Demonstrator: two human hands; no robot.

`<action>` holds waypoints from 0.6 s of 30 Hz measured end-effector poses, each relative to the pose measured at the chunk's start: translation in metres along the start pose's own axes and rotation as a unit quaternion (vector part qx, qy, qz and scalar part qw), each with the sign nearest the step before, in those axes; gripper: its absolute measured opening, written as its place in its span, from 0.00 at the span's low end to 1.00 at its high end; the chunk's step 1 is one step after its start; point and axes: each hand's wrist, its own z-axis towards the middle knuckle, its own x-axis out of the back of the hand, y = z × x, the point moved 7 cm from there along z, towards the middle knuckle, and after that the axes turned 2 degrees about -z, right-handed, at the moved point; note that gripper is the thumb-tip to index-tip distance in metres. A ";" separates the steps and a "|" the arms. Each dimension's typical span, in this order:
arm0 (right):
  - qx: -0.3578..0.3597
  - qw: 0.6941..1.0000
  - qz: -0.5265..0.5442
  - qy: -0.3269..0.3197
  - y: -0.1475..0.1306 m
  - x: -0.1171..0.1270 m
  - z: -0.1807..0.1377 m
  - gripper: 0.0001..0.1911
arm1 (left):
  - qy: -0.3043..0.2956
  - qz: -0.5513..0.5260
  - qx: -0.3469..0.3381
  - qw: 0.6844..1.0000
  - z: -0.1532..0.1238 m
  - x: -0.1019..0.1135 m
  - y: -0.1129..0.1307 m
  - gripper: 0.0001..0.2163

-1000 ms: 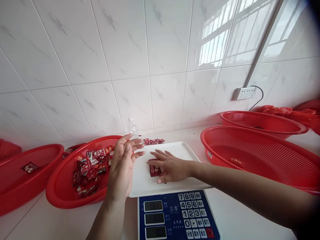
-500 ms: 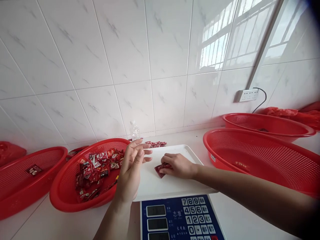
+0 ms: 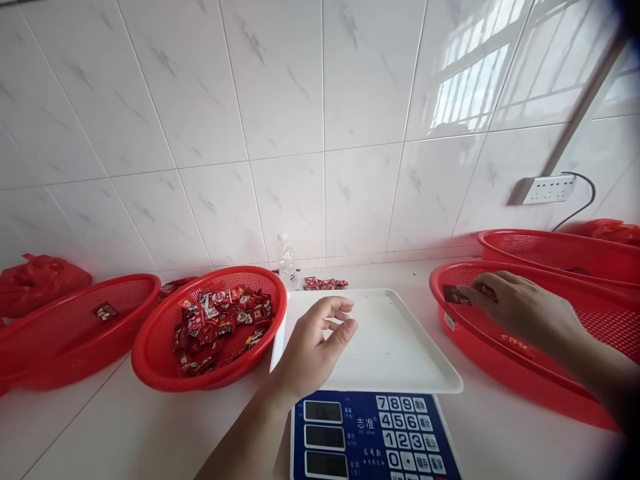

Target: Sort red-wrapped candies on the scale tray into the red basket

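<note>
My left hand (image 3: 315,347) hovers over the left part of the white scale tray (image 3: 400,360), fingers apart and holding nothing. My right hand (image 3: 520,307) grips a small dark-red snack packet (image 3: 456,295) above the near rim area of a large red perforated basket (image 3: 480,367) on the right. Fingers hide part of that packet. Left of the tray, another red basket (image 3: 150,360) holds many small red packets (image 3: 220,320). Only tiny specks show on the tray's surface.
The blue scale panel (image 3: 367,460) sits in front of the tray. Behind it are a clear bottle (image 3: 287,261) and several red packets (image 3: 325,284). A far-left basket (image 3: 75,367) holds one packet (image 3: 104,311). Another basket (image 3: 530,245) and a socket strip (image 3: 547,189) are at right.
My right hand has lifted the packet off the tray and carried it right, over the red basket. My left hand stays open over the tray's left side. The view has shifted slightly.
</note>
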 end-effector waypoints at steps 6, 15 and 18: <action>0.048 0.998 0.045 -0.011 -0.032 -0.005 -0.011 0.23 | -0.041 0.091 -0.029 0.995 -0.002 -0.012 0.001 0.12; 0.114 0.948 0.296 -0.011 -0.138 0.008 -0.064 0.18 | 0.041 0.284 0.006 0.958 0.005 0.056 -0.004 0.13; 0.079 0.941 0.329 -0.014 -0.126 0.008 -0.069 0.16 | 0.015 0.425 0.193 0.884 -0.002 0.124 -0.040 0.15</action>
